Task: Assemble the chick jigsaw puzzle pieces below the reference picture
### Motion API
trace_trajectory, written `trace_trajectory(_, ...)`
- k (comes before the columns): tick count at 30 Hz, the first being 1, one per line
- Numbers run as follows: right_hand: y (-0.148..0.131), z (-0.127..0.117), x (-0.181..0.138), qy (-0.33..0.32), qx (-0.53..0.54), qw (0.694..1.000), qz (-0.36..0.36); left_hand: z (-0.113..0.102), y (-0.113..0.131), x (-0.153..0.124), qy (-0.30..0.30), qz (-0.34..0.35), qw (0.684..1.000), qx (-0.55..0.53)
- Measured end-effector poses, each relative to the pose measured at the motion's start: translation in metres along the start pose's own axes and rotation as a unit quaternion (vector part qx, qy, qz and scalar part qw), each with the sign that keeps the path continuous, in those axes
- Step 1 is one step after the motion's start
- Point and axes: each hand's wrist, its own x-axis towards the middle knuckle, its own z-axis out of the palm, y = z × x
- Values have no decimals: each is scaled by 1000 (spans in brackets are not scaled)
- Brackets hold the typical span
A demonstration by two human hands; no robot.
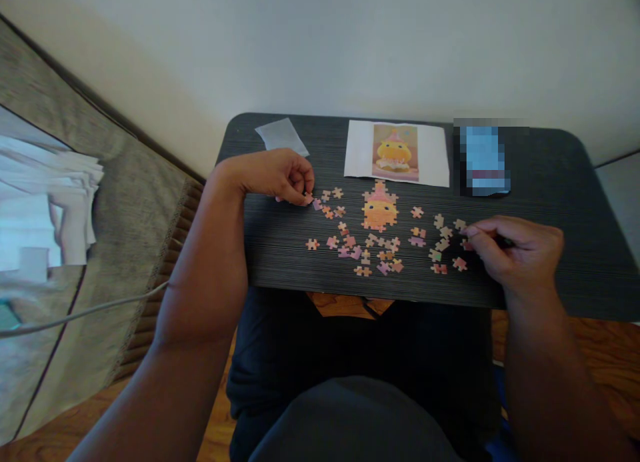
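My left hand (277,175) is curled at the table's left side, its fingertips pinching a small puzzle piece (309,199). My right hand (515,249) rests on the right side, fingers pressed together at a loose piece (460,225). Between them lies a partly joined yellow and orange duck figure (380,209). Several loose puzzle pieces (370,249) lie scattered below and beside it. Behind the figure lies a white reference sheet (433,157) with the duck picture.
The dark table (560,182) stands against a pale wall. A clear plastic bag (283,135) lies at its back left and a blue blurred object (483,157) at the back right. A curtain and a cable hang on the left. My lap is under the front edge.
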Motion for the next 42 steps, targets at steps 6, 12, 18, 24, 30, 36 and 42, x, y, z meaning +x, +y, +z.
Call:
trace_trajectory(6, -1, -1, 1, -5, 3, 1000, -5, 2, 3, -1, -3, -19, 1000, -15)
trace_trajectory(12, -3, 0, 1, -3, 2, 1000, -1, 3, 5, 1, 5, -27, 999, -18)
trace_trajectory(18, -8, 2, 3, -6, 3, 1000, 3, 2, 4, 3, 3, -25, 999, 37)
trace_trajectory(24, -20, 7, 7, 24, 7, 999, 23, -2, 0, 3, -5, -63, 994, 87)
trace_trajectory(30, -15, 11, 7, 88, -9, 994, 66, -6, -8, 1, -23, -79, 993, 79)
trace_trajectory(36, -18, 9, 8, 40, 25, 998, 50, -5, 2, -2, 10, -35, 998, 41)
trace_trajectory(42, -26, 9, 10, -40, 35, 998, -15, 2, 4, 2, 17, -14, 1000, 17)
